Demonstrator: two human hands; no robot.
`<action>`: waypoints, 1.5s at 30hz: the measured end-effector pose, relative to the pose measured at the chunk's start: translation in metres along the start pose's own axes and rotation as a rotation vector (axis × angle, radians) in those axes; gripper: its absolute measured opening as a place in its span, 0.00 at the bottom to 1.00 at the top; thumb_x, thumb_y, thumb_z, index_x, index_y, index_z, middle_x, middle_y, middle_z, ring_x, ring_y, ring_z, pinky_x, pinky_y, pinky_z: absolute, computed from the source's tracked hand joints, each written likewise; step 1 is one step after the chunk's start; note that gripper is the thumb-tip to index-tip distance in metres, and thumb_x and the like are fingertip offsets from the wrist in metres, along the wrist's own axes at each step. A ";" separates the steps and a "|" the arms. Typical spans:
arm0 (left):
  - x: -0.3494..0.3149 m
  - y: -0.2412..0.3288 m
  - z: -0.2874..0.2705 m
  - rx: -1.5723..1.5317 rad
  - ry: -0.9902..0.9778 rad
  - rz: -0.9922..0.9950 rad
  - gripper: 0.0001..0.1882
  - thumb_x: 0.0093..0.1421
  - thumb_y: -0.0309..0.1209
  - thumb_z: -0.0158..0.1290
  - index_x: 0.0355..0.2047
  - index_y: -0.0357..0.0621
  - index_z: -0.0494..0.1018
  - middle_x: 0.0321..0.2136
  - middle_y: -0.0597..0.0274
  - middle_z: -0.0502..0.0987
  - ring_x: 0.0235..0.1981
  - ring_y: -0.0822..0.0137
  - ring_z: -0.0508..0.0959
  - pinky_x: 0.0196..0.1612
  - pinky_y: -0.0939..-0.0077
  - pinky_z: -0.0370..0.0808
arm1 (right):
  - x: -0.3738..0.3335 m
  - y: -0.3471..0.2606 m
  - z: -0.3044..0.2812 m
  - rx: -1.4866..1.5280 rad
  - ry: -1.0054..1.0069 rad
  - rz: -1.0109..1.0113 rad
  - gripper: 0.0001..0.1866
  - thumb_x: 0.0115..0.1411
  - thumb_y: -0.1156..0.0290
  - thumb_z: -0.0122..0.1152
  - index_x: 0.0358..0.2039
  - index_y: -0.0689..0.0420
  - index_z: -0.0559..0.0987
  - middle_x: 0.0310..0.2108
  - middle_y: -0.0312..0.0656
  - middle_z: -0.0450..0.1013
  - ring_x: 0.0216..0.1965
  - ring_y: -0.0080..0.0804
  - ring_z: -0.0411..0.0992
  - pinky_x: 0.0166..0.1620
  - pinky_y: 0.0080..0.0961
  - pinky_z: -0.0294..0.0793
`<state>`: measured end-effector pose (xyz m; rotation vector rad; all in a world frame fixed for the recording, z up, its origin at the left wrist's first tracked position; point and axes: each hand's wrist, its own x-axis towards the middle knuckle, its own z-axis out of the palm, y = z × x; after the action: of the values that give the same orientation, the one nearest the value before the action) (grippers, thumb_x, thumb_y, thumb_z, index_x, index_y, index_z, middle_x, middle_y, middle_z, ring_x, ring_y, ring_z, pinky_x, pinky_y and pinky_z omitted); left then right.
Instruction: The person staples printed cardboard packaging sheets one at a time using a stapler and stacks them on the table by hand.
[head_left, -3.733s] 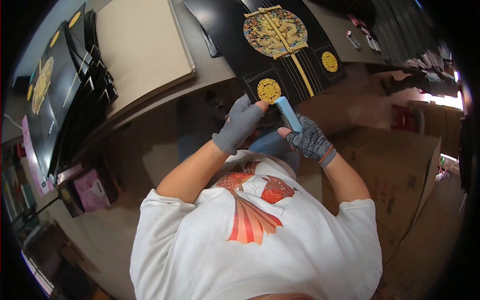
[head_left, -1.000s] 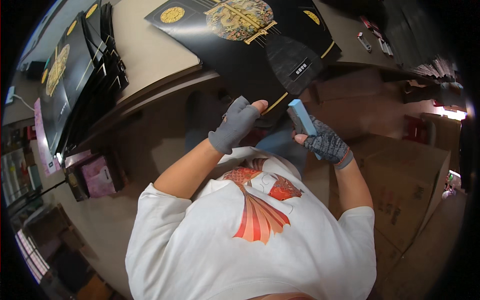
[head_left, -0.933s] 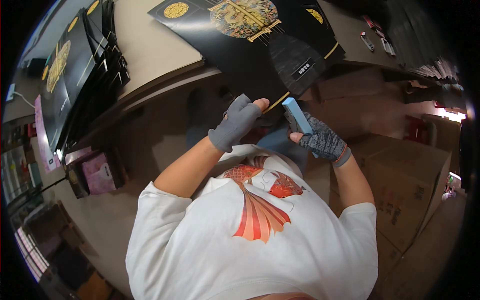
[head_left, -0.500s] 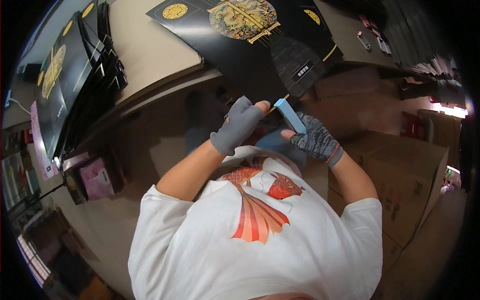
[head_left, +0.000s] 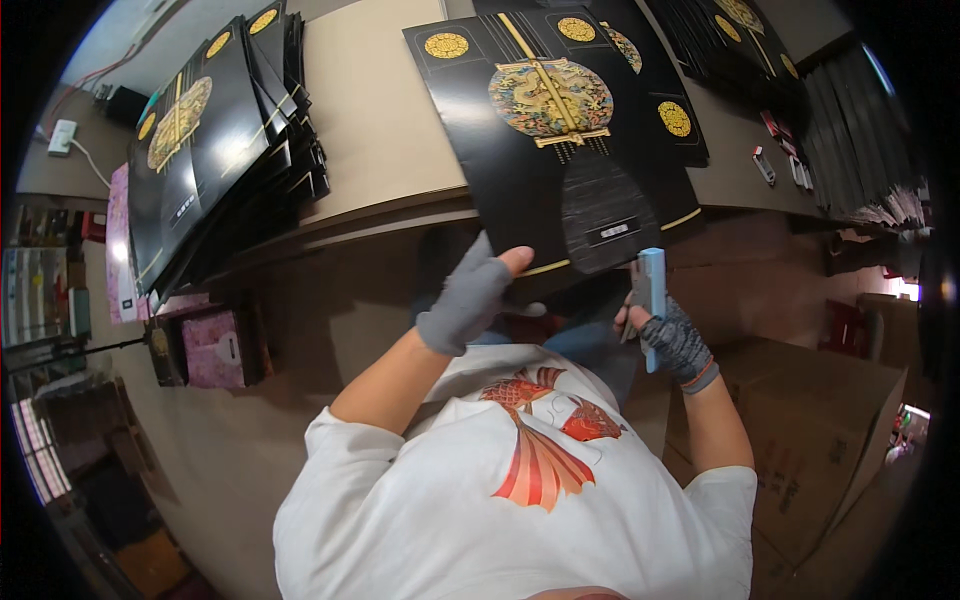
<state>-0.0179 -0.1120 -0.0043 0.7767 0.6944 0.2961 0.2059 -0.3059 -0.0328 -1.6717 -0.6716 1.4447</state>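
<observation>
A flat black printed sheet [head_left: 620,170] with a round gold-and-coloured dragon emblem lies on the table and juts over its near edge. At its near left corner is my left hand [head_left: 465,305], in a grey fingerless glove. The thumb lies over the corner, and the fingers are partly hidden at the sheet's edge. My right hand [head_left: 682,348], in a dark mottled glove, is closed around a light blue stapler [head_left: 653,300]. The stapler stands nearly upright, just off the sheet's near right edge.
Black printed pieces are stacked at the left [head_left: 190,150], with another stack [head_left: 740,45] at the far right. Small staple boxes [head_left: 765,165] lie right of the sheet. Cardboard cartons [head_left: 800,440] stand at my right. A pink box [head_left: 212,347] sits low on the left.
The stapler has moved right and down, away from the sheet's near edge, and turned more upright. My left hand has dropped slightly. The view has shifted, showing more of the table.
</observation>
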 end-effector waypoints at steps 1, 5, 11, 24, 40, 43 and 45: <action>-0.002 0.004 -0.006 -0.026 -0.002 -0.023 0.25 0.61 0.34 0.49 0.59 0.48 0.59 0.46 0.60 0.71 0.40 0.67 0.75 0.29 0.73 0.78 | -0.003 -0.001 -0.003 0.086 -0.016 -0.057 0.20 0.60 0.61 0.58 0.47 0.59 0.68 0.36 0.40 0.71 0.38 0.30 0.72 0.44 0.28 0.73; -0.010 0.015 -0.019 0.075 0.041 0.011 0.26 0.61 0.33 0.49 0.59 0.48 0.59 0.45 0.60 0.72 0.36 0.68 0.76 0.26 0.75 0.77 | -0.014 -0.006 -0.005 0.239 0.059 -0.047 0.21 0.59 0.62 0.59 0.48 0.59 0.68 0.34 0.40 0.71 0.38 0.29 0.73 0.44 0.27 0.73; -0.011 0.011 -0.015 0.051 0.094 0.076 0.24 0.60 0.29 0.48 0.57 0.44 0.62 0.42 0.60 0.74 0.31 0.71 0.77 0.19 0.81 0.73 | -0.008 -0.001 -0.008 0.175 0.100 0.034 0.21 0.56 0.64 0.60 0.47 0.61 0.69 0.32 0.39 0.72 0.35 0.27 0.73 0.42 0.25 0.74; -0.009 0.013 -0.018 0.084 0.114 0.084 0.24 0.60 0.28 0.46 0.57 0.43 0.61 0.42 0.58 0.73 0.32 0.70 0.77 0.21 0.79 0.75 | 0.010 -0.006 -0.018 -0.148 0.325 0.061 0.16 0.60 0.60 0.61 0.39 0.58 0.71 0.24 0.36 0.72 0.26 0.22 0.73 0.31 0.22 0.72; -0.022 0.032 -0.020 0.124 0.057 0.048 0.32 0.59 0.28 0.49 0.64 0.38 0.55 0.52 0.59 0.69 0.49 0.68 0.71 0.53 0.74 0.68 | 0.003 -0.007 -0.020 -0.007 0.267 0.043 0.14 0.61 0.61 0.60 0.30 0.57 0.69 0.17 0.37 0.68 0.17 0.25 0.69 0.21 0.24 0.70; -0.035 0.055 -0.028 0.263 0.047 0.370 0.35 0.57 0.27 0.53 0.64 0.37 0.54 0.55 0.59 0.68 0.52 0.67 0.69 0.55 0.74 0.66 | -0.006 -0.014 0.002 0.221 0.115 -0.108 0.15 0.60 0.62 0.60 0.36 0.60 0.70 0.22 0.38 0.70 0.23 0.27 0.71 0.29 0.24 0.73; -0.065 0.084 -0.048 0.414 0.176 0.441 0.34 0.58 0.27 0.53 0.64 0.41 0.55 0.47 0.62 0.73 0.37 0.74 0.73 0.36 0.82 0.74 | -0.011 -0.019 0.007 0.163 -0.026 -0.085 0.17 0.60 0.62 0.61 0.39 0.61 0.69 0.25 0.39 0.70 0.26 0.27 0.72 0.33 0.25 0.73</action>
<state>-0.0980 -0.0596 0.0622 1.3142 0.7565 0.6388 0.1985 -0.3037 -0.0111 -1.4844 -0.6149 1.4231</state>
